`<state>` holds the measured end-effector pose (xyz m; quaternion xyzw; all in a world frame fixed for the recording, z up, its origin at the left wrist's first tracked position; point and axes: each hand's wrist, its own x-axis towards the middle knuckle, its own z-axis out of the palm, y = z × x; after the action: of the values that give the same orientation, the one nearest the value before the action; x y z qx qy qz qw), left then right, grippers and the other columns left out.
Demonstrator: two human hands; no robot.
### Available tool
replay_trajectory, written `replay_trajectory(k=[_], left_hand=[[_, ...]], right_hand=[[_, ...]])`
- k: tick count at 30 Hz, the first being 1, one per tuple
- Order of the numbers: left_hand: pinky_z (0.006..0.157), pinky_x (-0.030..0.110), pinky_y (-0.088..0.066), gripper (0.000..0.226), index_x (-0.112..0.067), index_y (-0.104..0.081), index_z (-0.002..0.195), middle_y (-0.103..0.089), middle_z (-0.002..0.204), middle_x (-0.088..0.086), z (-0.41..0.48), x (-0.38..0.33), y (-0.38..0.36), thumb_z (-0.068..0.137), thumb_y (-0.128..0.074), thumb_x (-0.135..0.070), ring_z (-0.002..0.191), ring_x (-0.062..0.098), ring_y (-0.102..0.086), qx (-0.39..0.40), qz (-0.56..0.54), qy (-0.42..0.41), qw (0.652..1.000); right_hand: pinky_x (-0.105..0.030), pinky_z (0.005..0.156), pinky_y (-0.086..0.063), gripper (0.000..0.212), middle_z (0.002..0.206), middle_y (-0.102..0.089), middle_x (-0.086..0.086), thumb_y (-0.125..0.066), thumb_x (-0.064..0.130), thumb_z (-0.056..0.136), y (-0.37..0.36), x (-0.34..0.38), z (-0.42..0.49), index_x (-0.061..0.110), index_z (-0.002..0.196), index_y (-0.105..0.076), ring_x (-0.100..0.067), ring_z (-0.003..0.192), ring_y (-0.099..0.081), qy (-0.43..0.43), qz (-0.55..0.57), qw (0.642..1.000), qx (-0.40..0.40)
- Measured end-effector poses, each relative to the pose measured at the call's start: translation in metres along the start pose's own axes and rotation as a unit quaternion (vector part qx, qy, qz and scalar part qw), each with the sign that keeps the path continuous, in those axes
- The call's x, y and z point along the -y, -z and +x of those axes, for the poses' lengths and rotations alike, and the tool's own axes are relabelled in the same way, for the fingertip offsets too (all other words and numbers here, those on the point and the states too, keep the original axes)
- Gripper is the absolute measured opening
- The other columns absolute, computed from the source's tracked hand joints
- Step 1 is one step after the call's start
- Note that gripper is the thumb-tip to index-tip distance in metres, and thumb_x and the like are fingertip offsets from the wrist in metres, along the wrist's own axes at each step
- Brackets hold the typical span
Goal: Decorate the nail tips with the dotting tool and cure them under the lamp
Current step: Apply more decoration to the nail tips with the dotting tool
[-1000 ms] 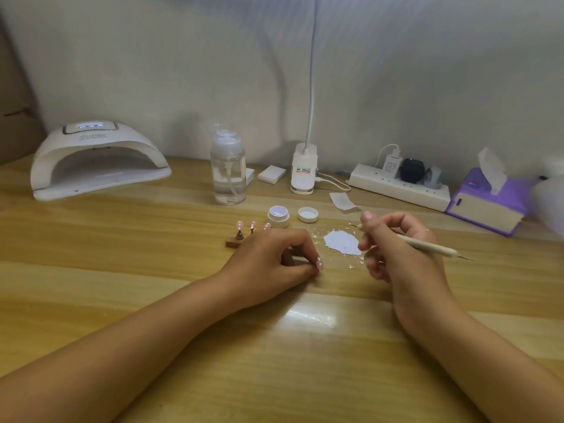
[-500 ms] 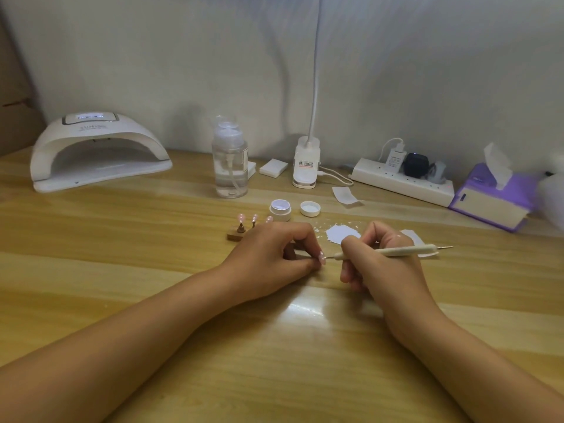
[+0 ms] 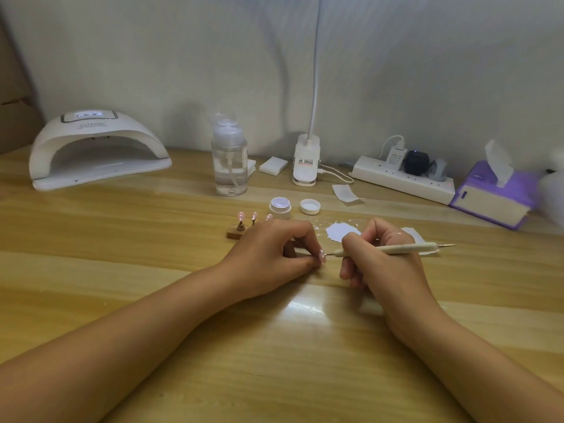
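In the head view, the right hand (image 3: 384, 264) is now bringing the tool (image 3: 396, 248) in low over the surface (image 3: 122, 270). A second ago it was hanging higher, beside the white patch (image 3: 340, 232), with the tool clear of the work. Half a second ago the tool's near end was already arriving at the nail tip (image 3: 321, 256), and now it is touching it or sitting just at it. The right fingers are grasping the tool like a pen. The left hand (image 3: 274, 254) is staying where it was, resting on the surface, its fingers pinching the nail tip and facing it toward the tool. This looks like a dot going on, so decorating is under way and curing is not yet done.

Behind the left hand, a wooden stand (image 3: 233, 233) is holding at least three pink tips (image 3: 241, 215) upright. An open jar (image 3: 280, 207) and its lid (image 3: 310, 206) are sitting just beyond, side by side and apart.

The curing lamp (image 3: 97, 151) is standing at the far left, well apart from the hands, with its display glowing. A clear pump bottle (image 3: 229, 160), a white pad (image 3: 273, 164), a clip light's base (image 3: 306, 160), a loaded power strip (image 3: 399, 178) and a purple tissue box (image 3: 491, 199) are lining the back edge. A pale wall (image 3: 396, 71) is closing the room behind them.
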<state>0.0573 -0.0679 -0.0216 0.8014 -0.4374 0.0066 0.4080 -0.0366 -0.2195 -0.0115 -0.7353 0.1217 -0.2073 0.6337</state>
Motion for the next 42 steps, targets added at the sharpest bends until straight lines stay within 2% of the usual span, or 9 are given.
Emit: replay_trajectory(k=[5,11,14,20,23,25,28,33,42], left_hand=[[0.061,0.013,-0.040,0.010,-0.024,-0.070,0.080,-0.069,0.080,-0.023,-0.0007,-0.0001,-0.0001,0.082,-0.078,-0.018,0.061,0.004,-0.061,-0.001,-0.001,0.001,1.000],[0.061,0.016,-0.039,0.012,-0.027,-0.069,0.080,-0.069,0.080,-0.020,-0.0006,0.0000,0.0000,0.082,-0.077,-0.019,0.061,0.004,-0.062,0.001,-0.003,0.008,1.000],[0.062,0.015,-0.042,0.010,-0.024,-0.070,0.081,-0.070,0.082,-0.020,-0.0009,-0.0002,0.0005,0.082,-0.077,-0.018,0.062,0.005,-0.062,0.005,-0.012,0.007,1.000],[0.062,0.009,-0.038,0.009,-0.024,-0.072,0.081,-0.071,0.084,-0.021,-0.0010,-0.0002,0.0009,0.083,-0.076,-0.017,0.059,-0.001,-0.056,0.008,-0.024,0.010,1.000],[0.061,0.010,-0.037,0.010,-0.026,-0.071,0.081,-0.068,0.079,-0.027,-0.0008,0.0003,0.0009,0.083,-0.076,-0.017,0.057,-0.001,-0.055,0.009,-0.022,0.013,1.000],[0.059,0.010,-0.037,0.010,-0.024,-0.072,0.082,-0.069,0.080,-0.024,-0.0005,-0.0002,0.0006,0.083,-0.076,-0.015,0.057,-0.001,-0.054,0.011,-0.029,0.010,0.999],[0.059,0.009,-0.037,0.010,-0.022,-0.072,0.082,-0.072,0.083,-0.017,-0.0006,-0.0005,0.0004,0.083,-0.076,-0.013,0.056,-0.004,-0.055,0.011,-0.036,0.006,0.999],[0.059,0.008,-0.037,0.011,-0.023,-0.071,0.082,-0.066,0.075,-0.024,-0.0010,-0.0003,0.0002,0.083,-0.076,-0.013,0.058,-0.006,-0.056,0.009,-0.027,0.006,1.000],[0.059,0.011,-0.037,0.014,-0.029,-0.070,0.081,-0.068,0.078,-0.023,-0.0005,0.0014,0.0005,0.083,-0.077,-0.016,0.057,-0.002,-0.056,0.008,-0.022,0.007,1.000]], right_hand=[[-0.017,0.039,-0.037,0.020,0.048,-0.061,-0.012,-0.059,0.021,0.065,0.0002,0.0003,-0.0001,0.024,0.052,-0.043,-0.011,0.037,-0.046,-0.003,0.007,1.000,0.002],[-0.019,0.041,-0.040,0.027,0.050,-0.062,-0.012,-0.061,0.007,0.078,0.0015,-0.0014,-0.0005,0.018,0.060,-0.044,-0.011,0.039,-0.049,0.009,-0.009,1.000,0.010],[-0.017,0.038,-0.037,0.037,0.047,-0.059,-0.010,-0.059,0.006,0.082,0.0020,0.0014,-0.0016,0.024,0.052,-0.045,-0.010,0.037,-0.045,0.011,0.032,0.999,-0.011],[-0.017,0.038,-0.035,0.028,0.046,-0.054,-0.001,-0.056,0.009,0.088,0.0071,0.0051,-0.0012,0.019,0.064,-0.046,-0.009,0.039,-0.042,-0.007,0.124,0.991,-0.056],[-0.017,0.036,-0.031,0.040,0.041,-0.048,-0.002,-0.056,0.004,0.084,0.0044,0.0049,-0.0025,0.024,0.052,-0.043,-0.010,0.036,-0.038,-0.003,0.086,0.996,-0.036],[-0.017,0.036,-0.029,0.044,0.039,-0.047,-0.002,-0.057,0.003,0.083,0.0013,0.0037,-0.0028,0.023,0.048,-0.040,-0.013,0.036,-0.037,-0.006,0.043,0.999,-0.021],[-0.017,0.037,-0.032,0.040,0.040,-0.051,-0.005,-0.058,0.006,0.079,-0.0001,0.0020,-0.0021,0.023,0.048,-0.041,-0.015,0.037,-0.041,-0.012,0.010,1.000,-0.019],[-0.014,0.037,-0.034,0.037,0.044,-0.057,-0.010,-0.060,0.006,0.078,-0.0003,0.0028,-0.0032,0.023,0.049,-0.043,-0.011,0.035,-0.044,-0.014,0.006,1.000,-0.011],[-0.018,0.038,-0.037,0.034,0.047,-0.061,-0.010,-0.061,0.008,0.078,-0.0007,0.0022,-0.0026,0.024,0.052,-0.047,-0.011,0.037,-0.047,-0.011,-0.015,1.000,-0.001]])
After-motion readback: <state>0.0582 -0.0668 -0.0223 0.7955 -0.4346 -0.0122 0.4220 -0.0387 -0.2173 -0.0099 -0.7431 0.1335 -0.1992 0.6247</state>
